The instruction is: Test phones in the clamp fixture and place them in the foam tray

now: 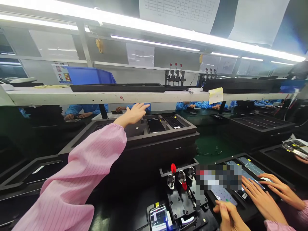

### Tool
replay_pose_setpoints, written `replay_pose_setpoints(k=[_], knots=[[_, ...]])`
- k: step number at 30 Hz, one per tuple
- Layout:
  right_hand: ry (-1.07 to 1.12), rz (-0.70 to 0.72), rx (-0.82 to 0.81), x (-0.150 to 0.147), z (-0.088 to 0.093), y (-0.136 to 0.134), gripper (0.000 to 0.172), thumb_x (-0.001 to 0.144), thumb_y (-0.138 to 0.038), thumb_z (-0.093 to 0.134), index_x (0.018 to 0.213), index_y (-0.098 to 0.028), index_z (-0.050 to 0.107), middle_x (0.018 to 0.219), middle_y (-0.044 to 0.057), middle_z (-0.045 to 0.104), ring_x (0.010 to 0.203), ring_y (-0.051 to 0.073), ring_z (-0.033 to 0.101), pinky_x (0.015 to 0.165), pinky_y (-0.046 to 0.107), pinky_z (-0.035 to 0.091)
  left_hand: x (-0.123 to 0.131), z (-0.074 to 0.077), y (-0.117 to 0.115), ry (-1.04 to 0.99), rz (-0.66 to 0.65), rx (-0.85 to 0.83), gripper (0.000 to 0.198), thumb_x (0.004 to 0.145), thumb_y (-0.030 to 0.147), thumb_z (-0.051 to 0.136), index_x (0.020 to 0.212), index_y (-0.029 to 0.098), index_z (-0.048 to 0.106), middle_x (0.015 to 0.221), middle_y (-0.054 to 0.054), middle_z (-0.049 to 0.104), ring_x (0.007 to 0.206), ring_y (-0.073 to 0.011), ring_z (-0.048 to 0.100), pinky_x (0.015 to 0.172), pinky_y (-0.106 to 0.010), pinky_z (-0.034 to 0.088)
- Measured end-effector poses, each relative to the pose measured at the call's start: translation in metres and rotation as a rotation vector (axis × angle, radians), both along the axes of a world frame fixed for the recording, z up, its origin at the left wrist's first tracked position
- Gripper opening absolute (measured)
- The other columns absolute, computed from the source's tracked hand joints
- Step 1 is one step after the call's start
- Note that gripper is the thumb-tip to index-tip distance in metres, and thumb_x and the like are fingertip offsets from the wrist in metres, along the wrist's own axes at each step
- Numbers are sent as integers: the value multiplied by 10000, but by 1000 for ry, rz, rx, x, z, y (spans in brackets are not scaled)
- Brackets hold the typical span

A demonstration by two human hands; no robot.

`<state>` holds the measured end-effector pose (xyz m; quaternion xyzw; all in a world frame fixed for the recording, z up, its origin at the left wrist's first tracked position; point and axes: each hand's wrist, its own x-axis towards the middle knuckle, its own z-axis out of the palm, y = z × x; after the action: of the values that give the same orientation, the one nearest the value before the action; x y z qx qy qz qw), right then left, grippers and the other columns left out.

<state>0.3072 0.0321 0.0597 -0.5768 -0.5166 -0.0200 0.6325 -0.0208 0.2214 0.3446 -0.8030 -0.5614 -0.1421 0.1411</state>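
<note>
My left hand [134, 113], in a pink sleeve, is stretched out over a black foam tray [154, 140] on top of a stack. Its fingers are spread, with nothing seen in them. Right of it, a dark phone [156, 125] lies in a tray slot, with another dark panel [175, 122] farther right. At the lower right, my right hand [229, 216] is curled, and what its fingers hold, if anything, is hidden. Close by is a phone with a lit screen [223, 195]. A clamp fixture [181, 199] with red-tipped levers stands left of that hand, a phone [160, 218] at its front.
A co-worker's hands [263, 200] rest over phones in a tray at the right. A white shelf [144, 97] crosses above, bearing a blue bin [89, 75] and a second clamp fixture [175, 77]. More black trays [262, 122] are stacked at the right.
</note>
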Motion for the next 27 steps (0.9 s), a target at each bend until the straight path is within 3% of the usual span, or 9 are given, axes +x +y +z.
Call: replay_pose_setpoints(k=[3,5,6,8,10,13,16,20,27], knots=[[-162,103,-30,-4,12,18,62,809,-341,522,788,-347,580,678,17,616,616,232,622,569,390,508,0,12,-75,-154,-9,159,473,884,208,278,1355,189,311,1426,-29,353,1298,-246,316,1024,-548,267],[-252,188,-68,-10,15,30,41,814,-333,544,785,-315,566,721,24,617,655,219,620,584,355,512,-3,-4,-141,-255,-28,253,499,862,262,323,1361,271,294,1378,52,415,1243,-207,407,1046,-451,327],[-294,239,-101,-14,15,35,57,815,-341,550,777,-299,555,723,27,608,657,213,612,588,344,510,-4,-22,-174,-413,-7,345,491,843,309,367,1333,345,343,1315,91,482,1217,-224,445,1050,-446,348],[-374,324,-192,-23,9,40,118,816,-373,554,772,-266,529,711,26,582,647,199,587,593,334,497,-6,-76,-228,-619,42,420,486,780,387,425,1246,519,385,1252,165,520,1192,-256,474,1009,-446,426],[-430,362,-264,-31,0,42,180,817,-400,551,765,-234,505,698,19,557,647,183,562,613,326,476,-4,-145,-261,-745,28,288,502,736,417,440,1206,587,390,1228,175,545,1133,-277,527,895,-445,517],[-419,373,-311,-40,-11,41,224,834,-399,522,730,-209,468,677,1,533,641,151,535,632,291,439,4,-245,-273,-603,-18,-170,788,705,290,610,1389,336,221,1401,-35,411,1235,-321,425,980,-521,417],[-322,399,-319,-47,-11,43,228,823,-386,528,722,-209,426,653,-22,523,594,121,518,602,249,413,15,-304,-265,-536,-36,-337,1090,620,316,716,1420,285,-26,1483,-107,227,1332,-354,225,1045,-641,160],[-231,408,-320,-54,-8,49,219,805,-345,529,735,-217,366,617,-52,510,517,94,502,544,209,405,24,-319,-252,-501,-65,-394,1131,611,354,732,1416,292,-59,1504,-105,148,1361,-327,141,1054,-638,51],[-161,338,-236,-57,-3,40,213,791,-336,526,726,-219,359,560,-72,450,464,84,457,492,196,393,23,-320,-231,-507,-148,-472,1159,532,433,763,1413,315,19,1451,-100,297,1307,-315,299,1030,-664,-30]])
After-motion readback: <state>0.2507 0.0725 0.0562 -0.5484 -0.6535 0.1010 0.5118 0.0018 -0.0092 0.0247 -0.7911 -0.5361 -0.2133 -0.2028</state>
